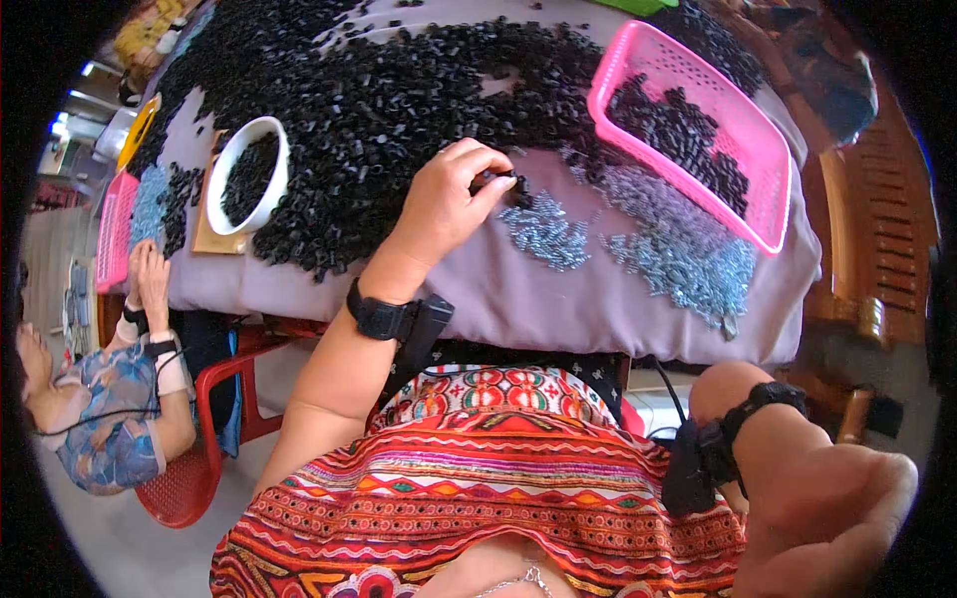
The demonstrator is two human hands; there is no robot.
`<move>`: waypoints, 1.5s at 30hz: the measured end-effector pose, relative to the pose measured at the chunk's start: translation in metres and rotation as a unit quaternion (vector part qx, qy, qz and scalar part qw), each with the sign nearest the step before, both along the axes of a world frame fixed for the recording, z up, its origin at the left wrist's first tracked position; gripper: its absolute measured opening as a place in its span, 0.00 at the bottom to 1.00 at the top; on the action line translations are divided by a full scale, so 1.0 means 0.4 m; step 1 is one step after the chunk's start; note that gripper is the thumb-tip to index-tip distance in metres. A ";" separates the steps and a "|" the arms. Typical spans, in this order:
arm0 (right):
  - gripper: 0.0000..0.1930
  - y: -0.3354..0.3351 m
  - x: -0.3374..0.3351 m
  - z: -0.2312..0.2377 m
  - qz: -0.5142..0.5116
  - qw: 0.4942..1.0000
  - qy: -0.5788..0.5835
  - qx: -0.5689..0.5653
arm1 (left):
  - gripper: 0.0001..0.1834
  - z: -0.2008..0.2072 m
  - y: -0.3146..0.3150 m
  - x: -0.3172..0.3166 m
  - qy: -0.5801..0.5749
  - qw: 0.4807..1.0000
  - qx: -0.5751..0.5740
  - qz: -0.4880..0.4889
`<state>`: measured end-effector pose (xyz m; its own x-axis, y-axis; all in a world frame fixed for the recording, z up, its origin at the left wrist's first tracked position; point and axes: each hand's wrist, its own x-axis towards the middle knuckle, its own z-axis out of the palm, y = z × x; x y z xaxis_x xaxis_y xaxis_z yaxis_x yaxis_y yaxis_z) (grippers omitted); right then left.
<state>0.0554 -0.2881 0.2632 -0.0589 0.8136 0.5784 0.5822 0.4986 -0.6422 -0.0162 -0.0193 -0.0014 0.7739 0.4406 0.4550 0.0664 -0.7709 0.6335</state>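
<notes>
Over the near part of the cloth-covered table, my left hand (pixel 449 199) is closed, thumb and forefinger pinching small black plastic pieces (pixel 516 186). How many it holds I cannot tell. Just right of its fingertips lies a small heap of thin silvery metal pieces (pixel 548 234). Behind and left of the hand spreads a large heap of black plastic pieces (pixel 349 130). My right hand (pixel 837 508) is raised close to the camera at the lower right, away from the table; its fingers are hidden or blurred.
A pink basket (pixel 773 204) of black pieces stands at right, beside a larger heap of silvery pieces (pixel 688 259). A white bowl (pixel 277 179) sits on a brown board (pixel 211 239) at left. Farther left, another person (pixel 115 414) works near a red chair (pixel 204 439) and pink basket (pixel 118 229).
</notes>
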 end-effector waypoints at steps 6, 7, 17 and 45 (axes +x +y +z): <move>0.13 0.000 0.031 0.005 0.092 0.995 -0.026 -0.010 | 0.07 0.013 -0.016 0.018 -0.106 0.973 -0.207 0.013; 0.13 -0.002 0.016 0.019 0.056 0.996 -0.032 -0.063 | 0.09 0.012 -0.014 0.005 -0.098 0.965 -0.241 0.015; 0.07 0.102 -0.038 -0.092 -0.115 0.987 -0.113 -0.020 | 0.12 0.001 0.005 -0.004 -0.085 0.974 -0.207 0.033; 0.18 0.299 0.181 -0.531 -0.190 0.911 -0.222 -0.290 | 0.12 0.011 -0.002 -0.006 -0.075 0.963 -0.259 0.026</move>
